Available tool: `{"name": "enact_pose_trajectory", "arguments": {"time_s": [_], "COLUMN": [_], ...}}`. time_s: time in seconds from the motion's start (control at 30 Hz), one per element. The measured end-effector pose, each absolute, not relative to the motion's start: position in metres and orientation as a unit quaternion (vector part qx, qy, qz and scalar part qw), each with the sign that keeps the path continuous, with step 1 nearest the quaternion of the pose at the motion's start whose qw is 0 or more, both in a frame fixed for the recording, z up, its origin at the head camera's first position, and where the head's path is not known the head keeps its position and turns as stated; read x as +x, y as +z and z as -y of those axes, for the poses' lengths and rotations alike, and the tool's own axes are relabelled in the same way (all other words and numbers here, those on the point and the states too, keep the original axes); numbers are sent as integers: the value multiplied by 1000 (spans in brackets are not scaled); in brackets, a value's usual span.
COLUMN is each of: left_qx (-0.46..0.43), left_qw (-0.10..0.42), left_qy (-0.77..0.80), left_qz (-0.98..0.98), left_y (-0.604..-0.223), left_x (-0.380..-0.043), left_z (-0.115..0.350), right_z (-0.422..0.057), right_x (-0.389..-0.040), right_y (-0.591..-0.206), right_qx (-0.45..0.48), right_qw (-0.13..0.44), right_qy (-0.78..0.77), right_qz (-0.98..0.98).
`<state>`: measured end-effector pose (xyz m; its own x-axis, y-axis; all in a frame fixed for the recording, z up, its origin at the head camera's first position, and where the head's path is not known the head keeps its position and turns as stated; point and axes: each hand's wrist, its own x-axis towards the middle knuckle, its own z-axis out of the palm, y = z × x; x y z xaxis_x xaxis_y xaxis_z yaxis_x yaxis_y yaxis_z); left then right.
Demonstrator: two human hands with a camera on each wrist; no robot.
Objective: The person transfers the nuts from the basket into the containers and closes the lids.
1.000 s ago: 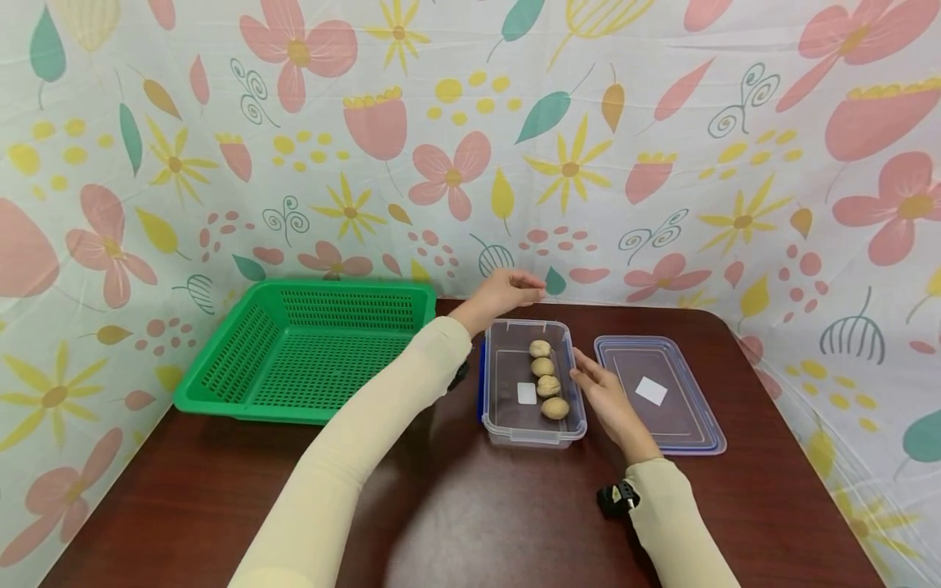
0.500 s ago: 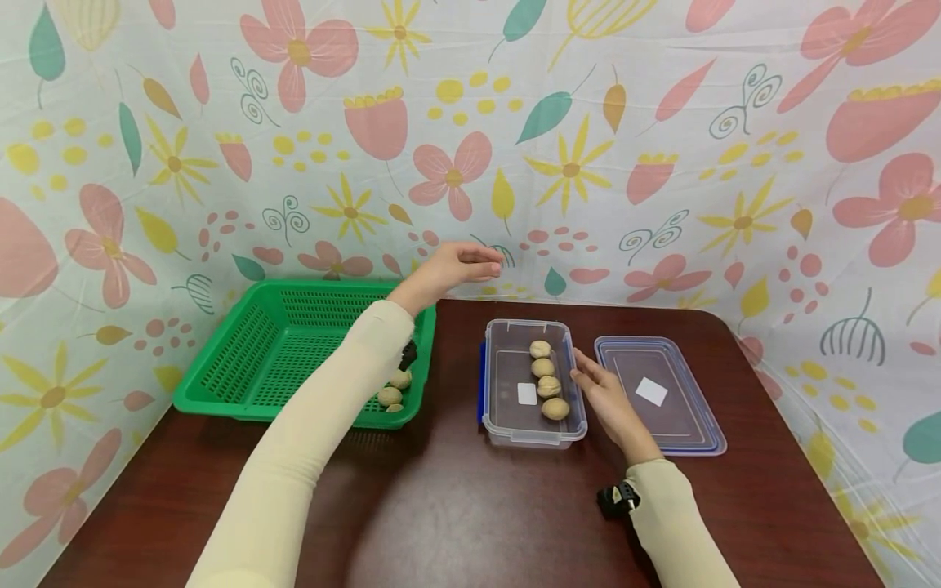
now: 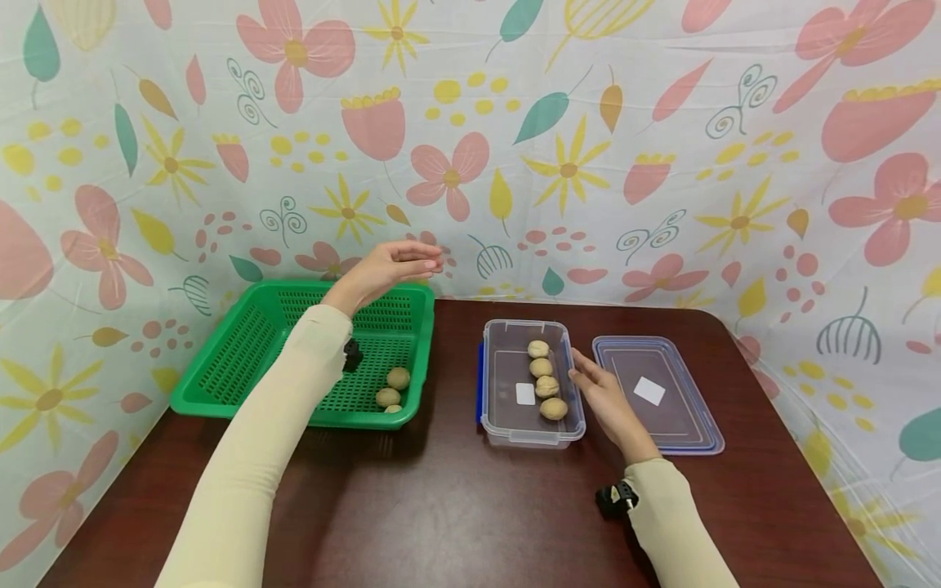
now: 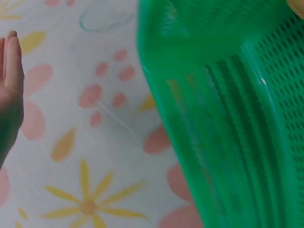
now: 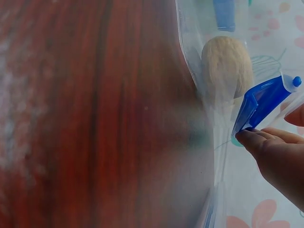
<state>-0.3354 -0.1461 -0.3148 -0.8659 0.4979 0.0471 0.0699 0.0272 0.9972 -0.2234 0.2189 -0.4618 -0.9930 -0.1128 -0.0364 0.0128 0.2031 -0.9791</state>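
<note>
My left hand (image 3: 393, 265) hovers over the back of the green basket (image 3: 180, 402), fingers loosely extended and holding nothing. Its edge shows at the far left of the left wrist view. Walnuts (image 3: 399, 377) lie in the basket's front right corner. My right hand (image 3: 606, 400) holds the right side of a clear plastic container (image 3: 507, 371), thumb at the rim. In the right wrist view its fingertips touch a blue latch (image 5: 266, 102) on that container. Several walnuts (image 3: 553, 408) stand in a row along the container's right half, beside a white label (image 3: 525, 394).
A clear lid (image 3: 680, 412) with a white square sticker (image 3: 649, 390) lies to the right of the container on the dark brown table (image 3: 470, 514). A flowered cloth (image 3: 470, 147) hangs behind the table's back edge.
My left hand has moved left, from beside the container to above the basket, uncovering the walnuts in the basket's corner. The right hand and the container have stayed put.
</note>
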Motion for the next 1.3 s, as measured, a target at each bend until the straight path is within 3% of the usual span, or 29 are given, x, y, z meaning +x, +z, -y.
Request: {"name": "enact_pose_trajectory", "arguments": {"time_s": [0.2, 0.53, 0.97, 1.3], "left_qx": [213, 221, 218, 231], "left_qw": [182, 265, 375, 410], "left_qy": [650, 585, 523, 445], "left_qz": [-706, -734, -733, -762], "left_y": [-334, -366, -389, -404], "left_x": [-340, -346, -344, -343], "left_z": [182, 218, 216, 212], "right_z": [-218, -217, -218, -218], "right_x": [-224, -225, -226, -224], "right_y": [-461, -460, -462, -462], "right_qx": [-33, -35, -29, -31], "right_qw": [46, 49, 54, 55], "right_qy": [-627, -627, -630, -635], "right_qz": [-777, -777, -774, -770]}}
